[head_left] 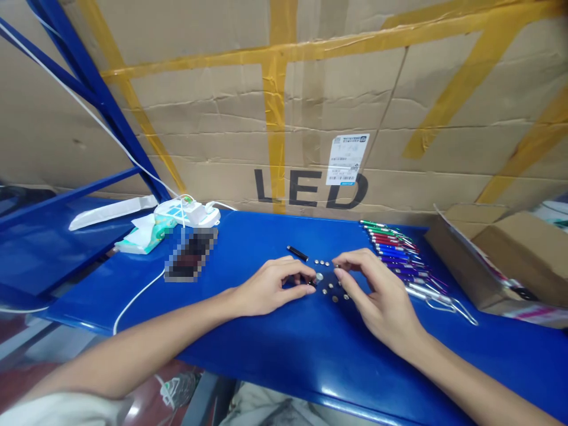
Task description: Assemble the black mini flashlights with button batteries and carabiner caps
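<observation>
My left hand (270, 285) is closed on a small black tube (312, 284), mostly hidden by the fingers. At its tip shows a round silver piece (319, 277); whether it belongs to the tube is unclear. Thumb and forefinger of my right hand (377, 290) are pinched together over the table, and what they hold is too small to make out. Between and below the hands lie several small silver button cells (331, 286). A short row of button cells (322, 262) sits just beyond. Behind my left hand rests a slim black tube (297, 253).
Several coloured pen-like metal tubes (394, 251) lie in a row right of my right hand, near an open cardboard box (483, 260). Leftward on the blue table (266, 355) are a blurred-out phone (190, 254), tissues (144, 234) and a power strip (199, 213). A large carton (213, 130) stands behind.
</observation>
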Tool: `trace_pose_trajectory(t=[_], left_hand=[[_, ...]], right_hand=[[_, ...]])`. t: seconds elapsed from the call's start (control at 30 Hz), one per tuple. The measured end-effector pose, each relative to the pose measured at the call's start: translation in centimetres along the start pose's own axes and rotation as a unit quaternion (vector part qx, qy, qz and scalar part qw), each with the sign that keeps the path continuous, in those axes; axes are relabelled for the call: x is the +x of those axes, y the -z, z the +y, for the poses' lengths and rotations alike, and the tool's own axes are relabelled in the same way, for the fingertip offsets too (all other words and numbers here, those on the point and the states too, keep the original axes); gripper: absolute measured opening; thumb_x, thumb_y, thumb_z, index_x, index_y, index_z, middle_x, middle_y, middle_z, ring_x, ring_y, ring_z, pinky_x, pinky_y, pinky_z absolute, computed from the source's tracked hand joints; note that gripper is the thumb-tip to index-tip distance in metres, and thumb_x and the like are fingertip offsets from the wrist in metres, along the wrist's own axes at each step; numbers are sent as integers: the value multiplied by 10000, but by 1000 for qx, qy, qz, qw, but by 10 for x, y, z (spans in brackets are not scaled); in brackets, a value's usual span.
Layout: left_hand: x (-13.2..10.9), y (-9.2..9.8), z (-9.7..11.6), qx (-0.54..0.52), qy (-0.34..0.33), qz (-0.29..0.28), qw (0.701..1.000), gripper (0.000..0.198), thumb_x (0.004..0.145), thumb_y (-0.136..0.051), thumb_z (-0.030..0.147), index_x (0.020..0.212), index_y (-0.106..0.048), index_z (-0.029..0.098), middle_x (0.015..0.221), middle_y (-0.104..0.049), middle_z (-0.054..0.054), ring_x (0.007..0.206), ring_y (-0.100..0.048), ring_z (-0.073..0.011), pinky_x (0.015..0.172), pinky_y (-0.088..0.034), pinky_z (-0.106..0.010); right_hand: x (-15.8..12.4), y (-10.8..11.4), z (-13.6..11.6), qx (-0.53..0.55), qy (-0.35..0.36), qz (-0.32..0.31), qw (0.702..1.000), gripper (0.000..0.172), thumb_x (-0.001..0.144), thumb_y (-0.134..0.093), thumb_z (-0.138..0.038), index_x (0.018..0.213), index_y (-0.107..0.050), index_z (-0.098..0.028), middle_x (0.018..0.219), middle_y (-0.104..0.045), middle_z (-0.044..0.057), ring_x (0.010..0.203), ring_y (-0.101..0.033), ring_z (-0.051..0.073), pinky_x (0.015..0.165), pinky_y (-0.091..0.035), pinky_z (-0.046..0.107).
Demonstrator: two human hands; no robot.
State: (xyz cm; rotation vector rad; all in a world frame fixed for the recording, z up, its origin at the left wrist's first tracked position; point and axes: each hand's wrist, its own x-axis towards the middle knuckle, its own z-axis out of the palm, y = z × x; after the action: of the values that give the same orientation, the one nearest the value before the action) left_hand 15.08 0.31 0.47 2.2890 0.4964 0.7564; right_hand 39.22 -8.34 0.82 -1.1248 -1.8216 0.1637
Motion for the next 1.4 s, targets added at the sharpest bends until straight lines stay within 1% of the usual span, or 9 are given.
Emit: trace_pose_trajectory(t=[0.23, 0.37, 0.43, 0.57, 0.7, 0.8, 0.9, 1.13, 1.4], left_hand=[[0, 0, 1, -10, -14, -30, 999, 218, 1047, -739, 305, 1230, -783, 196, 1149, -826, -64, 953, -736, -172, 903, -569, -271], [0, 0, -1, -3, -59, -54, 997, 189, 1058, -715, 232, 1236, -769, 197, 1211, -822, -64, 1129, -745, -196, 1045, -533, -296], [-1, 0, -3, 4, -71, -58, 996, 187, 1066, -702, 230, 1240, -762, 196, 1225, -817, -66, 1154, -741, -199, 1066, -523, -301], [-1, -2, -5, 9, -70, -67, 995, 182, 1072, -694, 239, 1236, -757, 191, 1198, -813, -63, 1121, -737, -197, 1041, -521, -298], [-2, -4, -5, 2, -47, -61, 997, 183, 1057, -719, 270, 1205, -765, 171, 1101, -809, -66, 982, -733, -186, 922, -543, -273], [-2, -4, -4, 4, -34, -60, 998, 187, 1045, -738, 281, 1192, -765, 168, 1078, -805, -64, 930, -720, -180, 878, -539, -262], [-2, -4, -5, 10, -28, -70, 997, 190, 1046, -737, 292, 1192, -764, 173, 1068, -798, -60, 936, -710, -182, 878, -531, -265], [-3, -1, -5, 20, -51, -68, 996, 173, 1065, -708, 269, 1207, -755, 183, 1118, -795, -65, 1016, -715, -195, 943, -524, -287], [-3, 1, -5, 53, -87, -62, 993, 163, 1088, -671, 276, 1199, -739, 178, 1129, -802, -69, 1023, -717, -200, 958, -527, -307]], right_hand=[[-1, -1, 1, 17, -18, 19, 1000, 29, 1081, -663, -240, 1098, -643, -251, 966, -658, 34, 867, -652, 200, 778, -529, 324], [-2, -2, -1, 25, 1, 0, 1000, 96, 1075, -662, -195, 1151, -660, -252, 1053, -675, 48, 941, -658, 204, 824, -535, 330], [-3, -3, -2, 31, 9, -10, 999, 157, 1077, -643, -170, 1204, -664, -259, 1105, -685, 56, 985, -663, 209, 854, -542, 338], [-6, -5, -2, 52, -11, -23, 998, 207, 1069, -646, -170, 1250, -642, -270, 1107, -695, 42, 965, -668, 198, 855, -549, 333], [-8, -6, -4, 79, -20, -48, 996, 153, 1067, -651, -186, 1194, -643, -271, 1039, -693, 23, 908, -662, 188, 834, -539, 332], [-7, -5, -6, 89, -4, -73, 993, 134, 1063, -665, -187, 1171, -666, -268, 1033, -705, 23, 916, -661, 192, 891, -527, 356], [-6, -4, -8, 102, -1, -89, 991, 134, 1057, -679, -172, 1157, -685, -260, 1043, -711, 26, 926, -663, 188, 916, -523, 355], [-5, -4, -8, 129, -18, -101, 986, 90, 1046, -720, -185, 1104, -695, -249, 1006, -698, 17, 902, -652, 174, 855, -529, 313], [-7, -2, -5, 52, 55, -102, 992, 166, 1046, -724, -164, 1189, -686, -240, 1066, -720, 36, 979, -677, 194, 937, -503, 366]])
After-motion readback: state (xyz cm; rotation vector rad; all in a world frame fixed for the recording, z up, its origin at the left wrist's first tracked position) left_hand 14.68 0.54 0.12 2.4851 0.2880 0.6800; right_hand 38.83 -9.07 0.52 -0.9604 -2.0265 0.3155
